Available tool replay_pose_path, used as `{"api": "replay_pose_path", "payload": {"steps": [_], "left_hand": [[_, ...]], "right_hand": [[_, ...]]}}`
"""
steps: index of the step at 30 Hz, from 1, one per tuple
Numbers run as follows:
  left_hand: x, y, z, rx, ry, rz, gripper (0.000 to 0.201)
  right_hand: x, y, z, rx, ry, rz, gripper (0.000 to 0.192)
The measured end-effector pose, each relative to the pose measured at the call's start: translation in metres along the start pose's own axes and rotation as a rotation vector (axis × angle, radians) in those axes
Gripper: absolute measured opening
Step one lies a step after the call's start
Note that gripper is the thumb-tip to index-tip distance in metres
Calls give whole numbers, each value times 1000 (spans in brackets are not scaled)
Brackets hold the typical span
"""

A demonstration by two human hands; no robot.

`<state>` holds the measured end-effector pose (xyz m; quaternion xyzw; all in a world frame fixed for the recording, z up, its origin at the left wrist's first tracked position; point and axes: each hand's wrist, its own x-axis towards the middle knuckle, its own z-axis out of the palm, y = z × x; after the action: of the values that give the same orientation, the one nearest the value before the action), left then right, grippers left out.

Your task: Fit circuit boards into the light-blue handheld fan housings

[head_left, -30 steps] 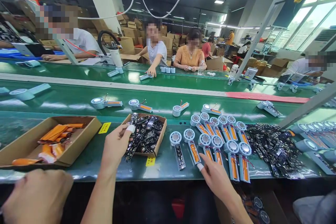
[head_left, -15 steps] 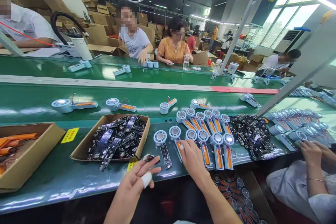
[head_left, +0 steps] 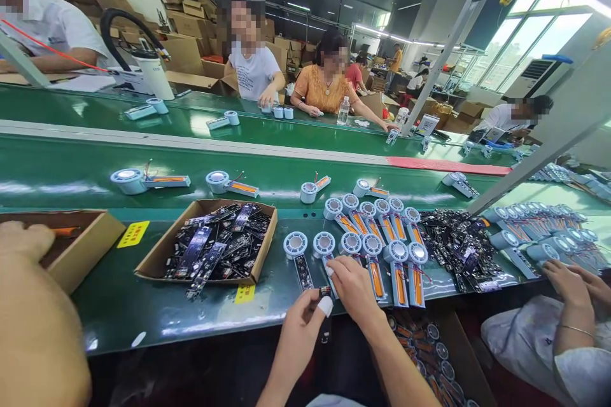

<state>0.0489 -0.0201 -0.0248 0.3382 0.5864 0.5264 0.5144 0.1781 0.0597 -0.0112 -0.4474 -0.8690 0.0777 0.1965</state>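
My left hand (head_left: 301, 327) pinches a small black circuit board (head_left: 325, 292) near the table's front edge; a white cover sits on one fingertip. Beside it, my right hand (head_left: 354, 286) has its fingers closed at the handle of a pale blue handheld fan (head_left: 324, 243). Those fingers mostly hide the handle. Just left lies another fan (head_left: 295, 244) with a black board along its handle. To the right, several fans (head_left: 398, 251) show orange batteries in their open handles.
A cardboard box of circuit boards (head_left: 143, 270) stands left of my hands. Another person's arm (head_left: 33, 324) reaches into a box of orange batteries (head_left: 102, 229). Loose boards (head_left: 461, 251) are heaped at right, near a co-worker's hands (head_left: 570, 280). Fans (head_left: 128, 181) lie along the green belt (head_left: 48, 165).
My left hand has moved right with the circuit board, close to my right hand, which stays at the same fan. Another person's arm has come in at the left.
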Motion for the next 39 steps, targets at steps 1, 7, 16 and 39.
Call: {"api": "replay_pose_path", "payload": {"steps": [1,7,16,39], "left_hand": [[0,-2,-2,48,-1,27,40],[-6,-18,-37,496,157,162,43],[-11,-14,-18,374,120,187,25],[11,-15,-22,-33,14,-129,60]], "right_hand": [[-5,-1,1,41,9,-5,26],[-32,-3,-2,436,-51,106,26],[-38,3,-5,468,-32,140,34],[-31,-11,20,490,7,-114,27]]}}
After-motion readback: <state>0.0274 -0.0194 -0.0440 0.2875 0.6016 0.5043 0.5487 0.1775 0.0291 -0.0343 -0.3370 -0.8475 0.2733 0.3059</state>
